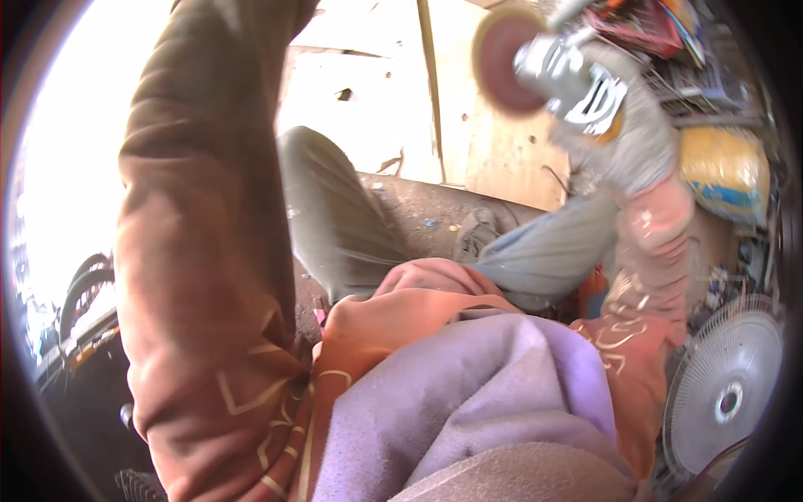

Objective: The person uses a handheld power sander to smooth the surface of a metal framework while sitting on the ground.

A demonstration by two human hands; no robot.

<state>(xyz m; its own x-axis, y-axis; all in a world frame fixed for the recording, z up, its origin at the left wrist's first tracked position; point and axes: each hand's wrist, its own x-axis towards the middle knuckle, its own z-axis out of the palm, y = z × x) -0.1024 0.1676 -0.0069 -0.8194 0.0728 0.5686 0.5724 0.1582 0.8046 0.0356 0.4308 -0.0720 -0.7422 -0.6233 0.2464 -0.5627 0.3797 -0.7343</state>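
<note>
My right hand point(640, 138), in a grey-white work glove, is wrapped round an angle grinder point(577, 88) at the upper right. The grinder has a silver head and a reddish-brown disc point(505, 63) that points left. Hand and tool are smeared by motion, so I cannot tell whether the disc spins. Below the disc lies a pale wooden board point(514, 159) with dark holes, apart from it in the picture. On the left, my raised left arm in an orange-brown sleeve point(209, 251) runs out past the top edge. The left hand is out of the picture.
A grey fan point(726, 406) stands at the lower right. Above it sits a yellow wrapped bundle point(723, 167), with a red crate point(640, 33) of mixed items farther up. My bent knees and a shoe point(478, 234) are by the dirt floor. Bright glare washes out the upper left.
</note>
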